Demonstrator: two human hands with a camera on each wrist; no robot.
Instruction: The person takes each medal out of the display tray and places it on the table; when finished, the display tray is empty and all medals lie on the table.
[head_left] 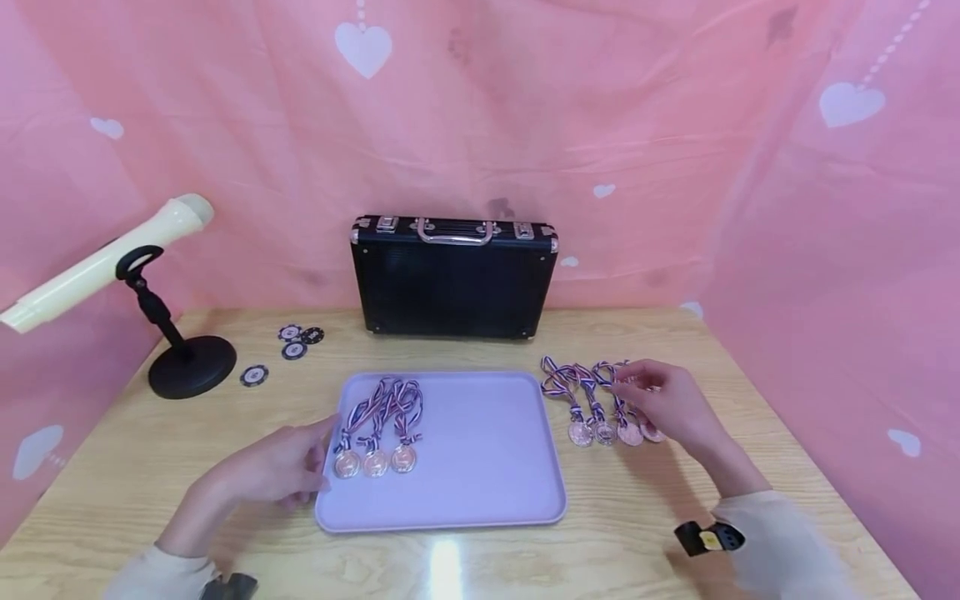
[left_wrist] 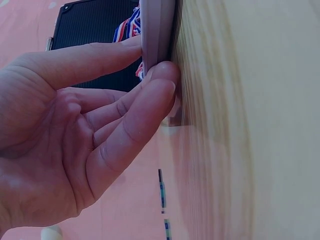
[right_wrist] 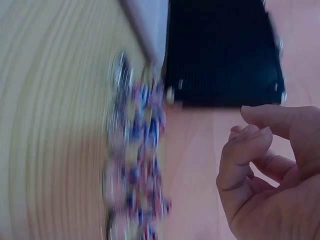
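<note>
A lilac tray (head_left: pixel 487 450) lies on the table with three medals (head_left: pixel 375 462) on its left side, their striped ribbons stretched toward the back. My left hand (head_left: pixel 281 467) is at the tray's left edge. In the left wrist view, the thumb (left_wrist: pixel 100 60) touches the rim and the other fingers (left_wrist: pixel 145 115) curl against its outer side, pinching it. To the right of the tray, several more medals (head_left: pixel 603 432) lie in a row with red, white and blue ribbons. Above the rightmost ones, my right hand (head_left: pixel 667 400) hovers, fingers loosely bent around nothing; the right wrist view shows it apart from them.
A black briefcase (head_left: pixel 453 287) stands upright behind the tray against the pink curtain. At the left, a white microphone (head_left: pixel 112 258) rests in a black stand (head_left: pixel 191 367). Several poker chips (head_left: pixel 294 350) lie near the stand.
</note>
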